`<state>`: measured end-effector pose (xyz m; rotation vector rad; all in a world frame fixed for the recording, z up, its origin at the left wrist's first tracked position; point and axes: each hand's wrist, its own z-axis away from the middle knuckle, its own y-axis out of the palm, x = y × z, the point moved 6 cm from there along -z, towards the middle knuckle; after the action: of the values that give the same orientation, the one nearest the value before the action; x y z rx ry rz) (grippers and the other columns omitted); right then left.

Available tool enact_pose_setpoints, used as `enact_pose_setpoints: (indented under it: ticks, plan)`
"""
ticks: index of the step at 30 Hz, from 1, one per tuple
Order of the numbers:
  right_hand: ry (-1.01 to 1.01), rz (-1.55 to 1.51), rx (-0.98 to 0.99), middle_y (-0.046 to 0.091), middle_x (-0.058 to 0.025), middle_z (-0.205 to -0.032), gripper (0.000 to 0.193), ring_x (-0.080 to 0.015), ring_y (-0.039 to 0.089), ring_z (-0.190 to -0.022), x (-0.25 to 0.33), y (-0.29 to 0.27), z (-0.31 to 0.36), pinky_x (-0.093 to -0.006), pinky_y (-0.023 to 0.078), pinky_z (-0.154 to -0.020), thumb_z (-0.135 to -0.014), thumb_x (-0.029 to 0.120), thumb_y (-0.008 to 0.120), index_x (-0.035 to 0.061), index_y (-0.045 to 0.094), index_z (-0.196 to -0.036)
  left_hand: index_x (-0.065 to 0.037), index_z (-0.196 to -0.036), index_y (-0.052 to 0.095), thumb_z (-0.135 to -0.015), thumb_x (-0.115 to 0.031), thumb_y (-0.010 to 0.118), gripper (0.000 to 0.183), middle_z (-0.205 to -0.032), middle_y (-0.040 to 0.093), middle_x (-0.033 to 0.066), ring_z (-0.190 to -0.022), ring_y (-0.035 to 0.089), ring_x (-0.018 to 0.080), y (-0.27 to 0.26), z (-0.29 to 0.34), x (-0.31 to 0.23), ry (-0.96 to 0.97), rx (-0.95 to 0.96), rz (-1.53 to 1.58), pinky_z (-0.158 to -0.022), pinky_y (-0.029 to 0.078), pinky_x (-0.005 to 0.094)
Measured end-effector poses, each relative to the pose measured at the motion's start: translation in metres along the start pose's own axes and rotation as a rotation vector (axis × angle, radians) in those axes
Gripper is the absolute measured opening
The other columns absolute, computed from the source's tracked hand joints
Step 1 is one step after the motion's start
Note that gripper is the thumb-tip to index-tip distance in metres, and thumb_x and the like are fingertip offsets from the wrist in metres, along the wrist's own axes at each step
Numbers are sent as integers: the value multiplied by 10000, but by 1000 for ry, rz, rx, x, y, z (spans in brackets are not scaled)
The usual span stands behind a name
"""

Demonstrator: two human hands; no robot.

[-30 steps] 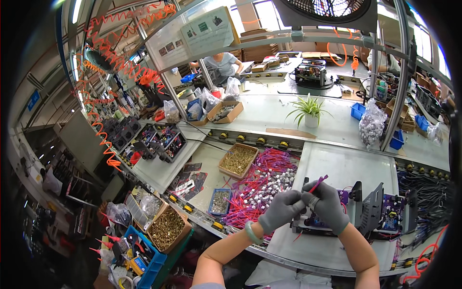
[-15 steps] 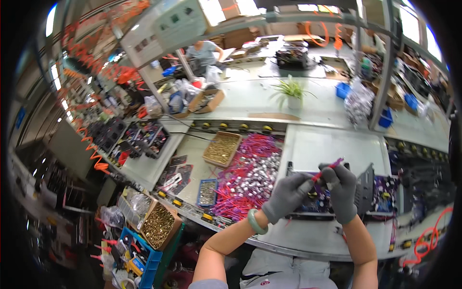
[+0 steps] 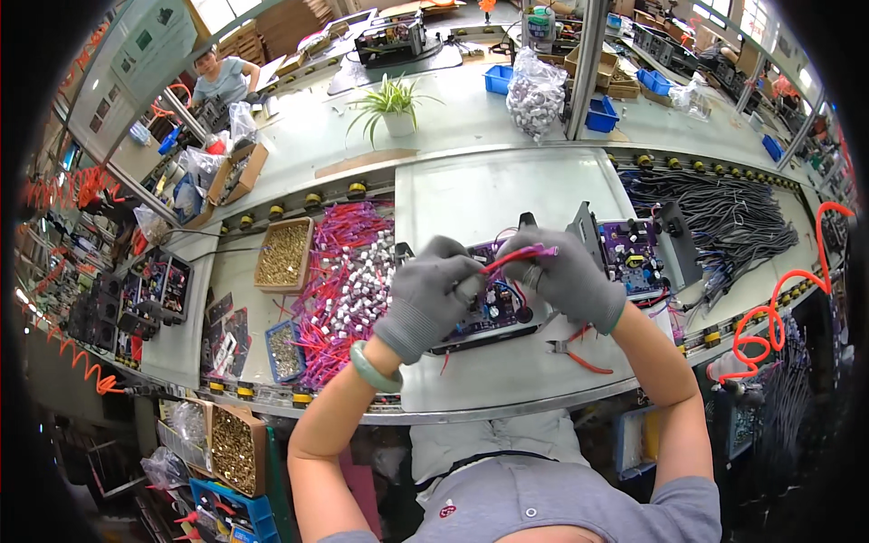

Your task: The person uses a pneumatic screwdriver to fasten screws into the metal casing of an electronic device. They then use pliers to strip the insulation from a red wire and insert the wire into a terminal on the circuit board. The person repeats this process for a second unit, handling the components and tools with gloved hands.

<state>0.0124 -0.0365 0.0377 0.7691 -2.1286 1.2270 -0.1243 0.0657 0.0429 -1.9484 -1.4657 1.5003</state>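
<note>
My gloved left hand [image 3: 425, 297] pinches one end of a short bundle of red wires [image 3: 497, 263]. The other end lies in the fingers of my gloved right hand [image 3: 570, 282], with a pinkish-purple tip showing past them. Both hands hover over a purple circuit board [image 3: 496, 309] in a dark metal housing, which they partly cover. Right of it sits a second housing with a purple circuit board [image 3: 625, 257]. A pair of red-handled cutters [image 3: 579, 355] rests on the bench just below my right hand.
To the left spreads a pile of red wires with white connectors [image 3: 355, 294], beside a box of brass-coloured screws [image 3: 284, 255] and a blue tray [image 3: 285, 351]. Black cables [image 3: 715, 213] lie at right, near a coiled orange hose [image 3: 760, 326]. A potted plant [image 3: 396, 118] stands beyond; a co-worker [image 3: 222, 80] sits far left.
My view has swung to the right, so the bench appears shifted left. Both hands still hold the red wires, now lying flatter between them, and the cutters have come into fuller view.
</note>
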Motion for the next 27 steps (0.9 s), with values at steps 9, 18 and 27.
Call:
enact_pose_setpoints:
  ticks: [9,18,27]
  plan:
    - [-223,632,116,618,-31,-884,117,-239,613,-841,-19,28,-2,-392,453,-807,-755,221,747,156,669,-814,-63,-975,670,-888,-207,626,174,-787,680,157,-754,670,324,8,-18,54,-301,97,203,-713,524,410]
    - [-169,627,97,607,-41,-824,153,-252,610,-811,-13,25,-4,-398,461,-757,-740,206,749,115,633,-778,-77,-1025,684,-868,-173,650,187,-872,709,162,-827,702,294,49,-22,65,-267,431,57,-766,545,373]
    - [-120,547,61,591,-50,-790,177,-261,615,-789,-14,24,-4,-417,460,-757,-770,241,735,104,624,-759,-61,-1022,705,-858,-170,674,200,-890,716,158,-802,709,264,45,-22,60,-258,421,106,-759,553,352]
